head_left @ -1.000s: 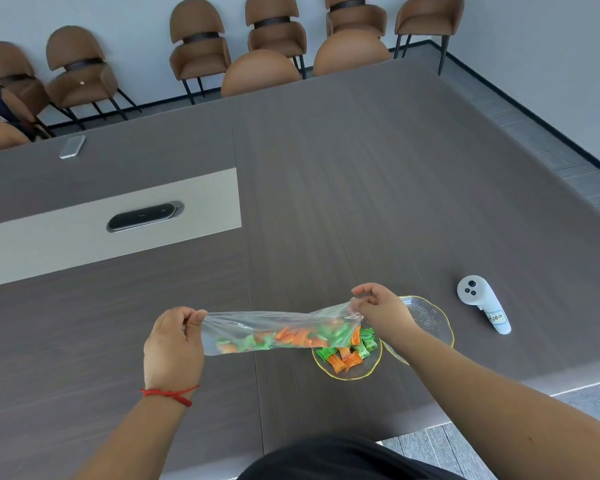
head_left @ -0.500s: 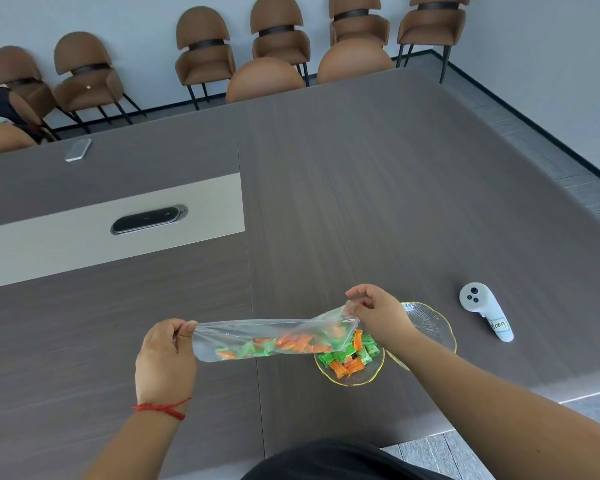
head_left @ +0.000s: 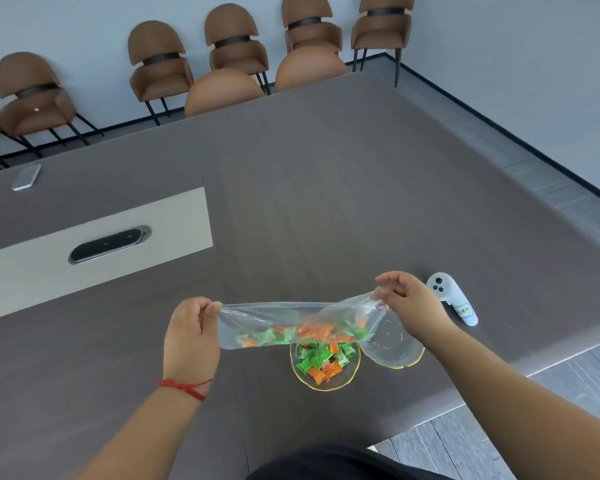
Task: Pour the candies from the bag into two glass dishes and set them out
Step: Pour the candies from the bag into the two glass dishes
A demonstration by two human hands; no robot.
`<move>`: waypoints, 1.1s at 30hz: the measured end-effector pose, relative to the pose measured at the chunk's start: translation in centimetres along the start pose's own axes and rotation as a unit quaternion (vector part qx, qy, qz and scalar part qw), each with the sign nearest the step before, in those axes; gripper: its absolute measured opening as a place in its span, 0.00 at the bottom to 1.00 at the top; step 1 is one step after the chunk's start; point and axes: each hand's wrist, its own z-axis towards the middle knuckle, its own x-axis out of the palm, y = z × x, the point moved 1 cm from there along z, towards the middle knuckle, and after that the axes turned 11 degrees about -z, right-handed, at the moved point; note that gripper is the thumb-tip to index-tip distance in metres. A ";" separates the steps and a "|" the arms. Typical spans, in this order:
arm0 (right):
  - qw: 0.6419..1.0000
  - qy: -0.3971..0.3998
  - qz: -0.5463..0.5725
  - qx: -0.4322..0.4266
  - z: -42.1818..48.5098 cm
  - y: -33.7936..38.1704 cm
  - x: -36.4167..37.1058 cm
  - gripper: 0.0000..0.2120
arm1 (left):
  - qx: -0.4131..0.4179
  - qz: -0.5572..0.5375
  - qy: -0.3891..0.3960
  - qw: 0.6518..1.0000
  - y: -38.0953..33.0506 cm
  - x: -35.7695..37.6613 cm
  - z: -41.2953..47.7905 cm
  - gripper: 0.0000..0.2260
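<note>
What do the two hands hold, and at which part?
The plastic bag: left hand pinches its left end, right hand its right end.

Controller label (head_left: 463,310) too small to read

Readable text, one item: the white handheld controller (head_left: 451,298) lying on the table (head_left: 326,188) to your right carries a small white label (head_left: 463,310) on its handle. You can make out dark handwritten characters on it, roughly "Hoo9", though the writing is small and tilted, so the exact reading is uncertain. The candy wrappers (head_left: 321,358) show no print you can read. Nothing else in your view bears legible lettering, numbers or brand marks.
</note>
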 end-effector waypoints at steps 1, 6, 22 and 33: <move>1.000 -0.008 0.007 0.011 0.1 -0.6 -0.6 0.08 | 0.011 0.001 0.013 1.000 -0.5 0.9 0.4 0.07; 0.996 -0.036 0.051 0.066 0.5 -3.8 -2.5 0.08 | 0.038 -0.024 0.070 0.997 -3.0 5.3 2.1 0.07; 0.980 -0.036 0.108 0.162 1.5 -10.2 -4.9 0.11 | 0.175 0.038 0.147 0.973 -9.0 12.8 5.1 0.11; 0.976 -0.008 0.121 0.179 2.0 -11.6 -5.0 0.09 | 0.250 0.077 0.150 0.953 -10.8 15.9 6.3 0.15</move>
